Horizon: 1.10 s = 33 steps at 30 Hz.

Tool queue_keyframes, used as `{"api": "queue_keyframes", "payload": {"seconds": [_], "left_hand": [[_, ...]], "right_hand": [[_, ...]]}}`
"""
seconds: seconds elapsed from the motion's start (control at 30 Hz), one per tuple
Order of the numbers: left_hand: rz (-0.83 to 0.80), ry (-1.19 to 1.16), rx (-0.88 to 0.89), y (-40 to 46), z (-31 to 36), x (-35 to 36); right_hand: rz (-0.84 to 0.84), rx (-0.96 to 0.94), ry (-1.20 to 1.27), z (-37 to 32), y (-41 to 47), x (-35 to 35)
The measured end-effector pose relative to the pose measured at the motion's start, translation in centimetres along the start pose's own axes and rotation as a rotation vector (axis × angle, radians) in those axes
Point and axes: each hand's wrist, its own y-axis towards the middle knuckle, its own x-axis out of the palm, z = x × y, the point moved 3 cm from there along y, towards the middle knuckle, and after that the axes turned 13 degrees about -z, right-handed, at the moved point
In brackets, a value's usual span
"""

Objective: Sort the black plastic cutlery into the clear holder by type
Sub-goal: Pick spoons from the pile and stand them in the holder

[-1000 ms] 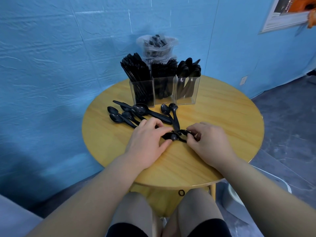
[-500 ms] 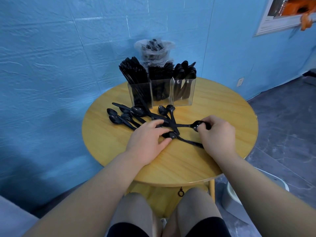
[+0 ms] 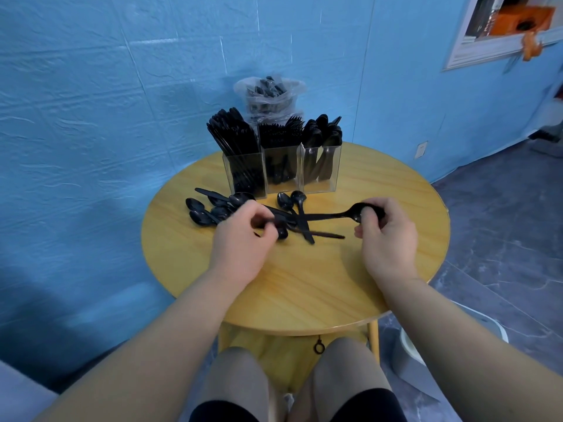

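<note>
One spoon [image 3: 332, 215] in right hand [image 3: 385, 239] pinch grip — bowl right, handle leftward; left hand [image 3: 240, 239] curled on cutlery.

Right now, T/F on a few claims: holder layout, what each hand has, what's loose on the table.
1. The clear holder has three compartments. True.
2. The right hand holds a fork. False: its fingers grip a spoon by the bowl.
3. Loose spoons lie on the table left of the left hand. True.
4. The holder's right compartment is empty. False: it holds spoons.
5. A plastic bag of cutlery stands behind the holder. True.
</note>
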Motion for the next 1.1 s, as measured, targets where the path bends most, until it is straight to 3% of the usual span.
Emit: {"api": "queue_keyframes", "payload": {"seconds": [0.1,0.23,0.3,0.47,0.63,0.8,0.9,1.0,1.1], "left_hand": [[0.173,-0.340,-0.063,0.3,0.0,-2.7],[0.353,-0.525,-0.100,0.8,0.1,-6.0],[0.279,-0.512,-0.090,1.0,0.5,-6.2],[-0.083,-0.106,-0.015,0.7,1.3,-3.0],[-0.235,-0.069,0.149,0.0,1.8,-0.6],[-0.392,-0.120,0.107,-0.3,1.6,0.1],[-0.435,0.057,0.082,-0.6,0.9,0.2],[-0.296,0.335,0.025,-0.7,-0.9,-0.3],[-0.099,0.317,-0.012,-1.0,-2.1,-0.9]], "right_hand": [[0.028,-0.026,0.037,-0.1,0.0,-0.2],[0.000,-0.047,0.022,-0.5,0.1,-0.3],[-0.096,-0.102,0.026,-1.3,0.0,0.1],[-0.347,-0.253,0.052,-4.1,-0.4,2.5],[-0.346,-0.207,0.088,-3.9,0.5,3.8],[-0.378,-0.171,0.056,-2.9,1.0,4.5],[-0.327,-0.114,0.052,-2.4,1.3,4.7],[-0.354,-0.109,-0.227,-2.0,1.4,4.5],[-0.591,-0.241,-0.753,-1.5,1.3,5.3]]}}
